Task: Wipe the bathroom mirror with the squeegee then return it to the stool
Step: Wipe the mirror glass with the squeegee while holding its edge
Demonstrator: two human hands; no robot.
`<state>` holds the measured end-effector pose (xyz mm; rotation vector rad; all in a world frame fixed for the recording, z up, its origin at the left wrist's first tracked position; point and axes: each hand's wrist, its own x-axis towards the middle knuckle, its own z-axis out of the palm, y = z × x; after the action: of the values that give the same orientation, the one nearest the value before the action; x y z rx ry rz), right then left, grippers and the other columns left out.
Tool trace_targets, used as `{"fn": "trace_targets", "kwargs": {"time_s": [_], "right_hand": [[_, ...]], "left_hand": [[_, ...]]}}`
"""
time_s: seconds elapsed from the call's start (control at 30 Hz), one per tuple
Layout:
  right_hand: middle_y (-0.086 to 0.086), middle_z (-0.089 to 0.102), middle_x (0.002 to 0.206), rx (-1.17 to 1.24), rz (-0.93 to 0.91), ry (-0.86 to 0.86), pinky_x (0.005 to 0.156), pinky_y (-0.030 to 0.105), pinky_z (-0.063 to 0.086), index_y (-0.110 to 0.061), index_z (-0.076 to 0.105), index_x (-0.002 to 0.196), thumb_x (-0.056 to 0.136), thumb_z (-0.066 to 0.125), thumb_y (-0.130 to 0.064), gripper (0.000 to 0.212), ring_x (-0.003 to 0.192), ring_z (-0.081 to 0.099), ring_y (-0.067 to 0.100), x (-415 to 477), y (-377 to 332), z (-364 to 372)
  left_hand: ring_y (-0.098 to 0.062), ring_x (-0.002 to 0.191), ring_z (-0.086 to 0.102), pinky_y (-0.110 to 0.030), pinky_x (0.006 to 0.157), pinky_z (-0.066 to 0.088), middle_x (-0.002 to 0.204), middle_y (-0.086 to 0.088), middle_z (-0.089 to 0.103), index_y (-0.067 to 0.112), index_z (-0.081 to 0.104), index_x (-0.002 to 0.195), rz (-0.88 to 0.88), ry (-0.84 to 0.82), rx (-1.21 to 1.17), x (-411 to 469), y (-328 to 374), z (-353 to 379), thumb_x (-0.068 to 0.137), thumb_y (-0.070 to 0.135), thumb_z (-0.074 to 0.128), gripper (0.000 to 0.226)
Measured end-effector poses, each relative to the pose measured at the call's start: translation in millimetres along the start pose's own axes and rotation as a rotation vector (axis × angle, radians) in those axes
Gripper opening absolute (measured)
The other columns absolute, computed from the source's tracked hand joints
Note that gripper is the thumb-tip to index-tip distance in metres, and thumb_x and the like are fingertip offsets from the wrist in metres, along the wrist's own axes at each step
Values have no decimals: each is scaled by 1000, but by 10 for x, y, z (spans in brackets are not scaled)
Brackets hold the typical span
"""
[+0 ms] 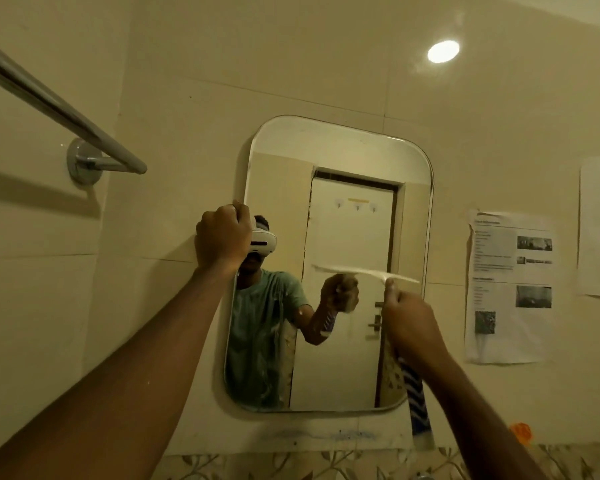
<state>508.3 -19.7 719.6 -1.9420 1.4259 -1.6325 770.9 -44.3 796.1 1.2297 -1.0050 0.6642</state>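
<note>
Wiping step in progress: the right hand (411, 327), fingers clamped on the handle, presses the white-bladed squeegee with a blue-and-white patterned handle (366, 273) against the rounded-rectangular wall mirror (340, 161), the blade lying roughly level about midway up the glass on its right half. The left hand (224, 239), fingers curled together, grips the mirror's left edge, apparently steadying it. The next move likely calls for an even downward pull with steady blade contact (the lower glass appears streaked). The stool is out of view. Count: one mirror, one squeegee, two hands, one chrome towel rail (59, 109), two paper sheets taped to the tiled wall (510, 285).
</note>
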Motion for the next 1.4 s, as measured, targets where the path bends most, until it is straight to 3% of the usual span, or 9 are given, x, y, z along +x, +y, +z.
{"fn": "trace_targets", "kwargs": {"time_s": [0.2, 0.43, 0.57, 0.8, 0.93, 1.07, 1.17, 1.3, 1.4], "right_hand": [[0, 47, 53, 12, -126, 89, 30, 12, 30, -12, 49, 68, 105, 24, -36, 51, 34, 40, 6, 493, -378, -167], [3, 57, 57, -10, -76, 52, 51, 30, 48, -19, 55, 70, 103, 22, -41, 51, 50, 55, 16, -155, 438, 284], [4, 54, 54, -9, -43, -3, 48, 31, 49, -16, 55, 67, 103, 23, -40, 54, 46, 53, 15, -299, 485, 280], [7, 55, 58, 63, -119, 78, 38, 22, 40, -11, 53, 70, 104, 25, -40, 53, 43, 51, 13, 286, 42, 6], [18, 62, 64, 13, -104, 103, 48, 34, 49, -10, 57, 70, 104, 25, -39, 55, 49, 56, 23, 40, 366, 244], [13, 65, 64, -37, 29, 86, 55, 44, 57, -12, 61, 73, 103, 26, -41, 54, 57, 64, 27, -534, 825, 586], [7, 62, 62, -123, 138, 6, 58, 36, 52, -14, 59, 69, 102, 24, -42, 56, 57, 60, 19, -876, 1024, 668], [5, 56, 55, -80, 132, -14, 47, 29, 43, -13, 55, 64, 103, 28, -38, 54, 46, 51, 18, -912, 933, 579], [16, 57, 62, 22, 61, 49, 48, 36, 47, -8, 59, 75, 103, 30, -39, 51, 49, 49, 30, -585, 711, 423]], "left_hand": [[-31, 65, 65, -26, 51, 40, 72, -19, 67, -1, 67, 81, 3, -5, 49, -161, -40, -15, 100, 30, 35, 49], [-29, 62, 64, -20, 45, 31, 68, -17, 65, -1, 65, 77, -18, 14, 82, -339, -102, -2, 101, 29, 33, 50], [-26, 59, 60, -24, 52, 36, 67, -16, 65, -1, 66, 77, -34, 14, 75, -372, -69, -21, 101, 29, 34, 49], [-29, 59, 61, -20, 45, 28, 65, -19, 65, -4, 65, 76, 17, -2, 79, -342, -125, -36, 100, 26, 36, 48], [-21, 50, 49, -14, 42, 24, 61, -18, 63, -5, 64, 73, 94, -14, 69, -335, -189, -26, 100, 23, 37, 47], [-29, 54, 62, -23, 48, 41, 64, -19, 66, -4, 65, 73, 117, -26, 42, -336, -230, -28, 100, 25, 35, 49], [-30, 57, 63, -22, 49, 36, 65, -19, 66, -2, 65, 74, 92, -47, 47, -432, -251, -52, 100, 24, 35, 48], [-29, 59, 63, -24, 53, 35, 66, -18, 66, 0, 65, 75, 68, -50, 36, -541, -282, -78, 101, 23, 35, 46], [-28, 62, 63, -24, 55, 34, 68, -18, 67, 0, 64, 75, 63, -38, 32, -561, -265, -98, 100, 22, 35, 44]]}}
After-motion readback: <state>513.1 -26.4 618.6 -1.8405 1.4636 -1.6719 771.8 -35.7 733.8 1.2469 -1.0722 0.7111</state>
